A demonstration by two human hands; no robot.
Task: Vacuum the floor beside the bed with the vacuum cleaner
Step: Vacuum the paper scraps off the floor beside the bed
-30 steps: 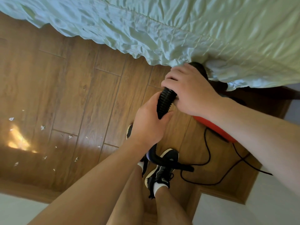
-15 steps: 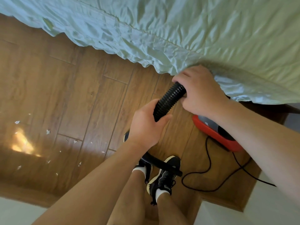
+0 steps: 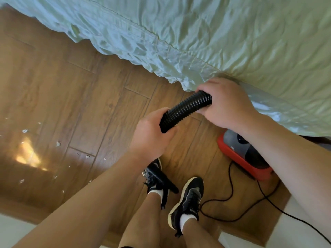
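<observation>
Beside the bed (image 3: 215,33), left hand (image 3: 150,135), right hand (image 3: 227,104) gripping ribbed hose (image 3: 186,110)

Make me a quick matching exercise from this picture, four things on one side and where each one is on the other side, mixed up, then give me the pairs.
Things:
1. ribbed hose
2. red vacuum body
3. paper scraps
4. black cord

Places:
A. scattered on the floor at the left
B. on the floor under the right forearm, by the bed edge
C. held between the left hand and right hand
D. looping on the floor beside the right shoe

Pairs: 1-C, 2-B, 3-A, 4-D
</observation>
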